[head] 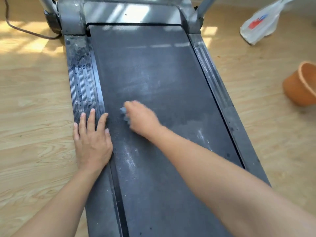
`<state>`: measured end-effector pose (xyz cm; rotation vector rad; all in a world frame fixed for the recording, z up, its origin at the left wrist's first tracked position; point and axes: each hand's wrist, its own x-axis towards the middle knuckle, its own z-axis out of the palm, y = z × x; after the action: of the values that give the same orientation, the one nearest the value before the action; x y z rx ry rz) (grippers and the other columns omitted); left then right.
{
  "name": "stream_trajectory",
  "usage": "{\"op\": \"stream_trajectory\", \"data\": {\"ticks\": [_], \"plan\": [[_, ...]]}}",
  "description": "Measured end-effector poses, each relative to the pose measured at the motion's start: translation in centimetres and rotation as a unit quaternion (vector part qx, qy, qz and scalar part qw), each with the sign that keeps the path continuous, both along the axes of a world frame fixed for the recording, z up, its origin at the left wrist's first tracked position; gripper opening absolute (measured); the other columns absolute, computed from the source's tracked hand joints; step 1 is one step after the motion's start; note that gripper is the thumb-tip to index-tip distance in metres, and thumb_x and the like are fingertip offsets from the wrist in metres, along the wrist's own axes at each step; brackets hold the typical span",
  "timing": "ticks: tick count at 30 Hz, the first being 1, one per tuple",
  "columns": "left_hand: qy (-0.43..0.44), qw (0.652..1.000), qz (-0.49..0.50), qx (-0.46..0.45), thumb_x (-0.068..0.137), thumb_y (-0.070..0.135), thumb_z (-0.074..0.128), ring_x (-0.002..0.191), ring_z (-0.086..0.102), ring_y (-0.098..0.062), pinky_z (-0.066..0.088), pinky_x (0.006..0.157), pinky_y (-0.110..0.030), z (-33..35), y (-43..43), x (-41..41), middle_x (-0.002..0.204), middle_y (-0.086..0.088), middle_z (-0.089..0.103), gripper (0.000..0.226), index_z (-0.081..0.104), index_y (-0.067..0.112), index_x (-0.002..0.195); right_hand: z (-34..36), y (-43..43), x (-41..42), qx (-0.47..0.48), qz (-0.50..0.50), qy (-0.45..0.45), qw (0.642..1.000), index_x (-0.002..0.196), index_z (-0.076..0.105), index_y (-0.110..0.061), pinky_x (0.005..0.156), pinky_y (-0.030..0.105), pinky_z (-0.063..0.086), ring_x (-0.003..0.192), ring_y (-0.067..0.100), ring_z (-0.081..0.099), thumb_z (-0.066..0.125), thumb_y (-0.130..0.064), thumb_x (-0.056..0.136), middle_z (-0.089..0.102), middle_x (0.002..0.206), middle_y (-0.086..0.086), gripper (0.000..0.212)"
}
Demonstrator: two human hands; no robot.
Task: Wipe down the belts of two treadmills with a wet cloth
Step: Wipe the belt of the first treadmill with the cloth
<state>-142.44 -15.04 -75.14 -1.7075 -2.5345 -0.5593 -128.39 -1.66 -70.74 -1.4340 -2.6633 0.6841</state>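
On the dusty dark grey treadmill belt, left of its middle, I see the right hand curled round a small bunched blue-grey wet cloth, pressing it to the belt; the hand is blurred, so I cannot make out each finger. The left hand lies flat, fingers straight, on the ribbed black left side rail, holding nothing, its forefinger at the belt's edge. I judge the cloth soft, light and limp, best kept wadded in the palm so it does not trail; the textured belt looks grippy and may drag at it. On the pale wooden floor to the right lie a tilted orange clay pot and a white plastic bag, well apart from the treadmill; nothing lies on the belt itself.
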Motion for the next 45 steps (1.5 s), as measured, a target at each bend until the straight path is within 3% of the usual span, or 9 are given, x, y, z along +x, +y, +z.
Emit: {"op": "stream_trajectory", "data": {"ticks": [7,12,16,23,26,29,35,40,45], "plan": [[0.019,0.999,-0.016,-0.038,0.100,0.047,0.044,0.159,0.023,-0.043,0.017,0.127,-0.061,0.3,0.2,0.2,0.170,-0.012,0.034,0.056,0.060,0.030,0.150,1.9,8.1,25.6,0.082,-0.227,-0.219,0.946,0.099,0.044,-0.014,0.067,0.040,0.040,0.093,0.039,0.061,0.051,-0.006,0.092,0.059,0.107,0.015,0.013],[0.011,0.999,-0.012,-0.044,0.098,0.047,0.046,0.160,0.024,-0.040,0.016,0.127,-0.059,0.2,0.2,0.1,0.170,-0.011,0.035,0.056,0.061,0.031,0.149,-0.1,7.6,24.9,0.090,-0.274,-0.228,0.930,0.110,0.045,-0.009,0.074,0.044,0.043,0.103,0.042,0.059,0.056,-0.010,0.096,0.056,0.117,0.018,0.018],[-0.021,0.998,-0.009,-0.051,0.096,0.050,0.047,0.161,0.023,-0.034,0.012,0.129,-0.054,0.5,0.2,-0.3,0.171,-0.007,0.036,0.055,0.062,0.036,0.148,4.9,7.8,23.7,-0.057,-0.159,-0.253,0.953,0.109,0.048,-0.008,0.066,0.040,0.045,0.088,0.032,0.063,0.048,-0.014,0.102,0.065,0.105,0.018,0.009],[-0.309,0.938,0.057,-0.145,0.098,0.018,0.073,0.146,0.045,-0.034,0.031,0.123,-0.045,5.2,2.6,-4.4,0.157,-0.012,0.053,0.053,0.059,0.013,0.148,18.0,2.8,17.9,-0.282,-0.152,0.090,0.943,0.092,0.062,-0.018,0.072,0.031,0.048,0.077,0.015,0.059,0.058,-0.014,0.102,0.066,0.087,0.001,0.011],[-0.267,0.912,-0.065,-0.304,0.102,0.017,0.068,0.129,0.062,-0.027,0.046,0.108,-0.035,14.0,6.2,-4.9,0.145,-0.009,0.065,0.039,0.064,0.018,0.141,21.0,1.8,16.1,-0.332,-0.182,0.241,0.894,0.096,0.061,-0.017,0.072,0.032,0.049,0.080,0.017,0.059,0.055,-0.006,0.102,0.065,0.086,0.003,0.014],[-0.216,0.922,-0.190,-0.258,0.105,0.026,0.066,0.106,0.072,-0.010,0.056,0.099,-0.034,24.0,7.9,-2.4,0.115,0.007,0.078,0.011,0.075,0.031,0.107,21.6,0.4,14.0,-0.407,-0.185,0.353,0.822,0.109,0.060,-0.011,0.072,0.035,0.060,0.091,0.025,0.064,0.056,-0.001,0.101,0.067,0.099,0.011,0.013],[-0.403,0.873,-0.212,-0.174,0.102,0.044,0.066,0.089,0.079,-0.014,0.064,0.082,-0.034,33.7,3.8,3.9,0.098,0.002,0.081,0.034,0.074,0.012,0.104,23.8,-2.9,11.4,-0.392,-0.120,0.431,0.804,0.104,0.062,-0.007,0.080,0.036,0.061,0.094,0.027,0.073,0.066,-0.011,0.100,0.074,0.109,0.021,0.007],[-0.421,0.863,-0.222,-0.171,0.085,0.038,0.087,0.085,0.077,-0.016,0.062,0.092,-0.037,34.0,1.7,3.8,0.090,-0.002,0.081,0.033,0.071,0.011,0.095,25.8,-4.3,11.4,-0.438,-0.092,0.442,0.778,0.102,0.060,-0.010,0.082,0.038,0.061,0.098,0.031,0.073,0.059,-0.010,0.103,0.072,0.110,0.021,0.001],[-0.393,0.868,-0.241,-0.185,0.077,0.046,0.092,0.079,0.069,-0.013,0.049,0.080,-0.030,34.3,1.5,3.8,0.094,-0.009,0.080,0.036,0.072,0.018,0.086,26.1,-4.4,11.9,-0.494,-0.069,0.401,0.768,0.110,0.071,-0.012,0.103,0.050,0.054,0.107,0.030,0.070,0.068,-0.035,0.096,0.071,0.117,0.019,0.027]]}}
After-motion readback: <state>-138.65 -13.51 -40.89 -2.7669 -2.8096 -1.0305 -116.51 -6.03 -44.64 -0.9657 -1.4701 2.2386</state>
